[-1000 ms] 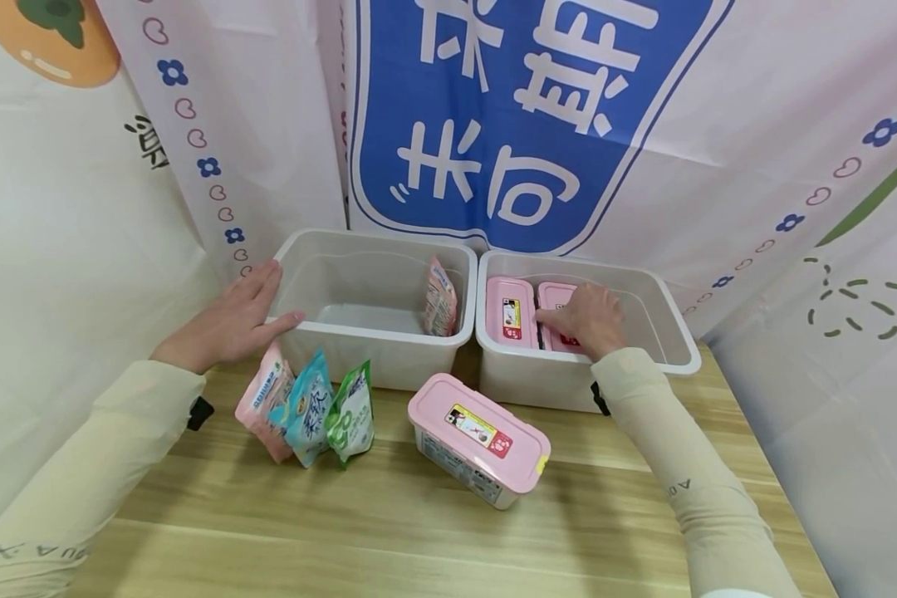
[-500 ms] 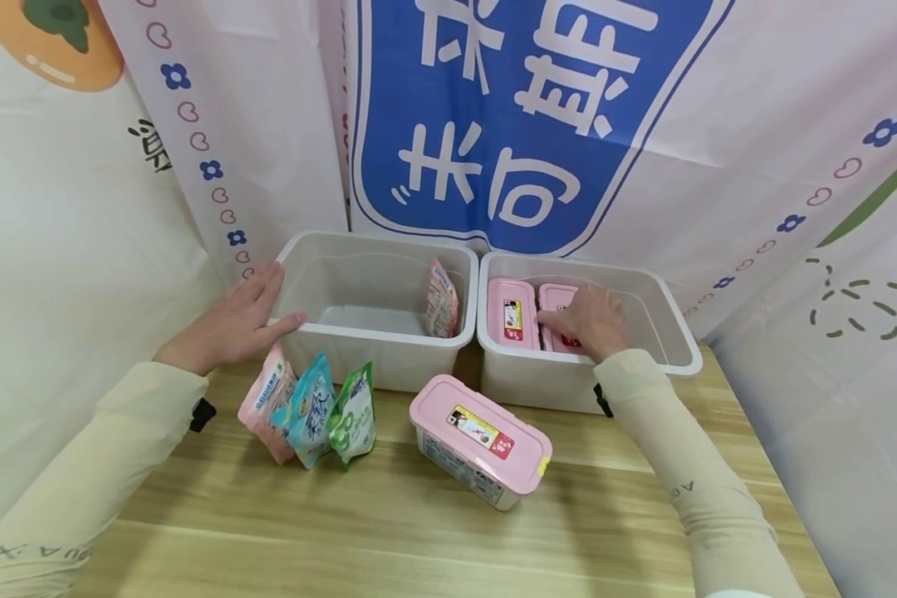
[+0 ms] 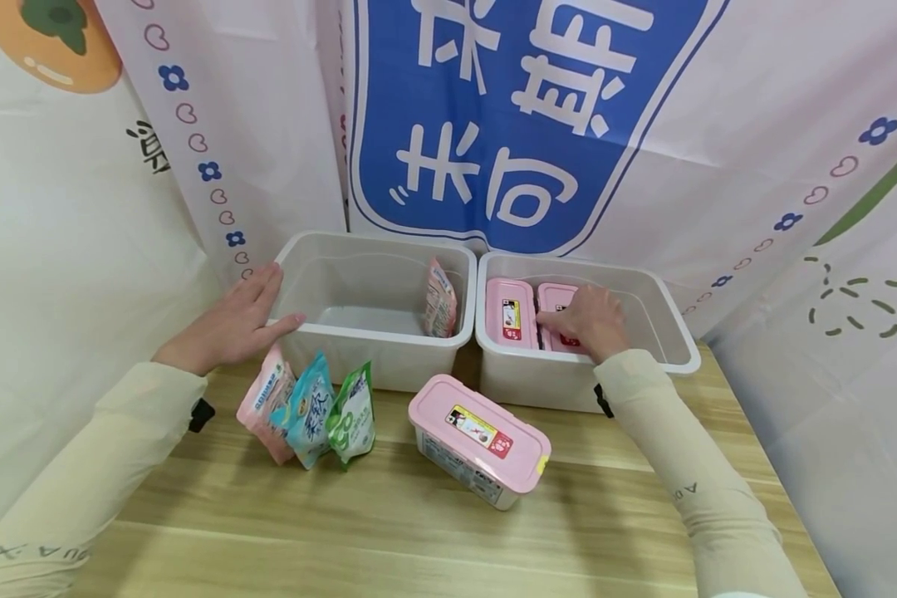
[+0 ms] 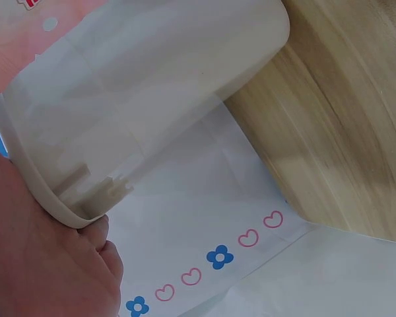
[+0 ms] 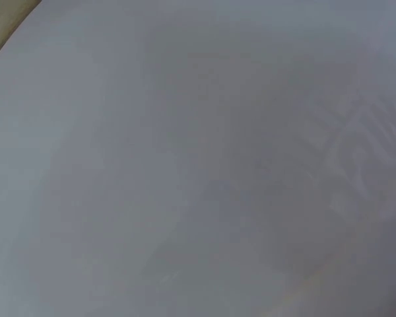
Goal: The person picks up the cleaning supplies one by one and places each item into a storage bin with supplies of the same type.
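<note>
Clamped on the held box (image 3: 556, 296), right of centre, was the right hand (image 3: 592, 319); the left hand (image 3: 230, 322), straight-fingered, touched the left bin (image 3: 377, 361). Lower centre stood the pink-lidded loose box (image 3: 478, 436), crinkled pouches (image 3: 311, 415) lower left. The plastic right bin (image 3: 534, 386) held two boxes (image 3: 499, 316), the left one pouch (image 3: 440, 303). Only the left wrist view showed rim ribs (image 4: 109, 193).

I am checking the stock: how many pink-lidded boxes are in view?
3: the loose box on the table and, in the right bin, the left box and the partly-covered box under the right hand. Others may be hidden.
</note>
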A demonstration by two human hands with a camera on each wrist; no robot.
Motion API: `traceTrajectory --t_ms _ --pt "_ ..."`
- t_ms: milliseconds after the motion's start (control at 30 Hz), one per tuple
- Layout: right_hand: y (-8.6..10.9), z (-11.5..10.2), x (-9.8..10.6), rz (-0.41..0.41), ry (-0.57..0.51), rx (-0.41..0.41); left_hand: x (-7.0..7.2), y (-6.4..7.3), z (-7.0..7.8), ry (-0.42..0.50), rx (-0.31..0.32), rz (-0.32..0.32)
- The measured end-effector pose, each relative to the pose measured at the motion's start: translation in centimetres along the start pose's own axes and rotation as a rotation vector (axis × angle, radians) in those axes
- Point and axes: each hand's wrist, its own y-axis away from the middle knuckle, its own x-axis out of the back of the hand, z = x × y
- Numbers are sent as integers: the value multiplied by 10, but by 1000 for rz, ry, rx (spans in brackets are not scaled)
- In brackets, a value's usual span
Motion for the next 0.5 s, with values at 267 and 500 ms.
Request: traceTrajectory --t_ms 267,500 --pt "5 1 7 -33 -9 21 0 0 -1 -2 0 -2" --pt "12 8 21 -72 21 51 0 0 0 -4 2 0"
